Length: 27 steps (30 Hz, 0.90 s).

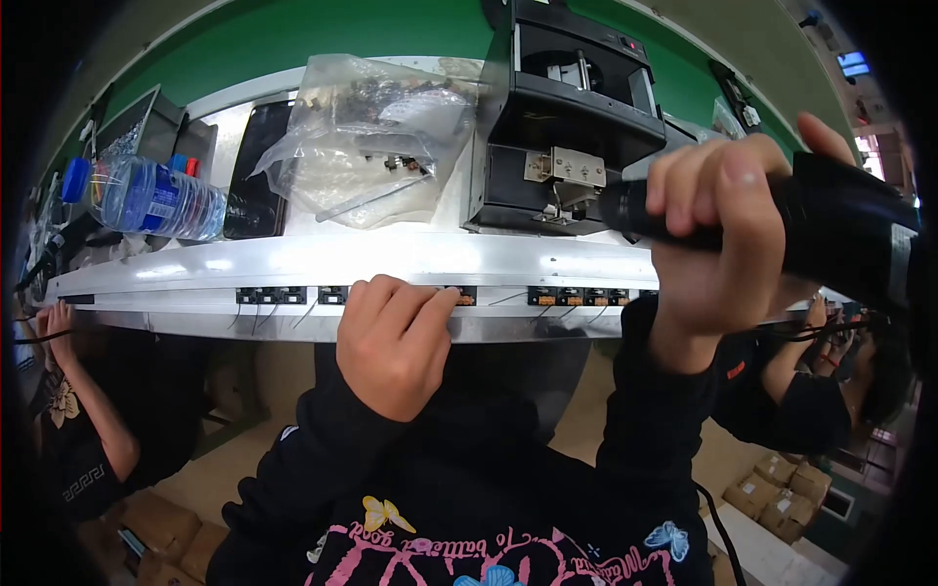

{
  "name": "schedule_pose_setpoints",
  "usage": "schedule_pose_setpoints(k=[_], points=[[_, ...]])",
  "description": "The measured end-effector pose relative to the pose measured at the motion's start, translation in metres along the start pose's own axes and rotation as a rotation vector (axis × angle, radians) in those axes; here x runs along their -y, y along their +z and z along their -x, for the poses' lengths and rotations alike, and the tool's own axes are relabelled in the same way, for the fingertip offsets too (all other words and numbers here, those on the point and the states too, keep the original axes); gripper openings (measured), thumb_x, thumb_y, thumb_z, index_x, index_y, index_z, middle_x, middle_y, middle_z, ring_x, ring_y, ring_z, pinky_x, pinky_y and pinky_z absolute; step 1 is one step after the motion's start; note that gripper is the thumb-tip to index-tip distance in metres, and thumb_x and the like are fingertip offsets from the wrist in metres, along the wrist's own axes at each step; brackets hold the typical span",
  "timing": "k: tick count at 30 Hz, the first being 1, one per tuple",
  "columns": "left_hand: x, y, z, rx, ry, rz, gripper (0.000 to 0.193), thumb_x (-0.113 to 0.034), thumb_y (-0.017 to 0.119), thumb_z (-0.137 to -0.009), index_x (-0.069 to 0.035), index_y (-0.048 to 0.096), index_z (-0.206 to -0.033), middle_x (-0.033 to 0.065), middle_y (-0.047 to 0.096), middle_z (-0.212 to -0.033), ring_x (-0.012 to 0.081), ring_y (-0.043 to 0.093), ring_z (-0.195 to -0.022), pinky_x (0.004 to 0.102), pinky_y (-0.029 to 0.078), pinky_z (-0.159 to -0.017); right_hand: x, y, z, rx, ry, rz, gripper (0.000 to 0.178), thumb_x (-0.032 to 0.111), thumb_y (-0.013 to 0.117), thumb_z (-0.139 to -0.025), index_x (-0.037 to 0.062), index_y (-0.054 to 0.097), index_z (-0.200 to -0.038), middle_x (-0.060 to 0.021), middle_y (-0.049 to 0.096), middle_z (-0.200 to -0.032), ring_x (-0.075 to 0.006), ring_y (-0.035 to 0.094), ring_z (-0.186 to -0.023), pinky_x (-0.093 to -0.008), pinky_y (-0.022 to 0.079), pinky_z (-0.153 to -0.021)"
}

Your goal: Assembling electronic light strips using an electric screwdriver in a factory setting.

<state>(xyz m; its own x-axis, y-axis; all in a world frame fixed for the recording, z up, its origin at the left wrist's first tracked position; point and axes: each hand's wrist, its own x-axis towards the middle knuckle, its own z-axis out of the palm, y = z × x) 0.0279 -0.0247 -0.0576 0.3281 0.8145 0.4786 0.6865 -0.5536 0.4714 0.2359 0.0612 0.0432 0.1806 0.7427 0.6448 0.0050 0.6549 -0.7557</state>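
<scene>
Fingers of the left hand [396,347] curl down over the front edge of a long white rail [293,262], the fingertips pressing on a small black component with an orange face [463,294] that sits in a row along that edge; the hand is half closed, touching rather than enclosing the part. Similar black components [271,294] lie further left on the rail and another group [576,295] to the right, each with thin wires hanging below. The right hand [718,244] is raised above the rail's right portion and clamped tight around a black electric screwdriver [821,230], fingers wrapped over its thick barrel, its nose pointing left toward a black machine [572,107] standing behind the rail. Beside that machine lies a crumpled clear plastic bag [366,137] holding small parts, and further left a water bottle with a blue cap [147,195] rests on its side. Another person's arm [83,410] shows at the lower left, and a further person [831,381] sits at the right.
</scene>
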Motion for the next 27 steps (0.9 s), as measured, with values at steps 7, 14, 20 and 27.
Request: schedule_pose_setpoints(k=[7, 14, 20, 27], points=[[0.001, -0.001, -0.003, 0.02, -0.021, -0.007, 0.033, 0.005, 0.07, -0.068, 0.001, 0.071, -0.1, 0.0079, 0.066, -0.091, 0.0259, 0.058, -0.082, 0.0377, 0.044, -0.072, -0.034, -0.012, -0.007, 0.295, -0.022, -0.222, 0.056, 0.007, 0.059, -0.086, -0.0012, 0.038, -0.138, -0.0036, 0.046, -0.061, -0.0134, 0.044, -0.045, -0.0319, 0.043, -0.046], [-0.002, -0.003, -0.004, 0.048, -0.034, -0.018, 0.033, 0.005, 0.07, -0.067, 0.0, 0.071, -0.1, 0.0078, 0.066, -0.091, 0.0265, 0.058, -0.084, 0.0379, 0.044, -0.074, -0.037, -0.006, -0.026, 0.413, 0.138, -0.293, 0.051, 0.003, 0.061, -0.085, -0.0048, 0.043, -0.132, -0.0045, 0.052, -0.064, -0.0123, 0.047, -0.044, -0.0303, 0.044, -0.046], [-0.001, -0.005, -0.001, 0.036, -0.03, -0.009, 0.035, 0.01, 0.071, -0.071, 0.0, 0.069, -0.105, 0.0086, 0.068, -0.09, 0.0278, 0.058, -0.081, 0.0383, 0.046, -0.072, -0.021, 0.014, -0.003, 0.202, -0.009, 0.07, 0.047, -0.004, 0.061, -0.082, -0.0076, 0.046, -0.126, -0.0057, 0.055, -0.063, -0.0117, 0.049, -0.044, -0.0301, 0.045, -0.043], [0.001, -0.002, 0.005, -0.056, -0.093, 0.051, 0.048, 0.007, 0.074, -0.073, 0.001, 0.065, -0.12, 0.0056, 0.066, -0.082, 0.0232, 0.057, -0.079, 0.0356, 0.043, -0.071, 0.011, 0.033, 0.054, 0.148, 0.233, 0.053, 0.053, -0.004, 0.06, -0.08, -0.0037, 0.039, -0.129, -0.0062, 0.055, -0.064, -0.0158, 0.051, -0.046, -0.0327, 0.048, -0.047]])
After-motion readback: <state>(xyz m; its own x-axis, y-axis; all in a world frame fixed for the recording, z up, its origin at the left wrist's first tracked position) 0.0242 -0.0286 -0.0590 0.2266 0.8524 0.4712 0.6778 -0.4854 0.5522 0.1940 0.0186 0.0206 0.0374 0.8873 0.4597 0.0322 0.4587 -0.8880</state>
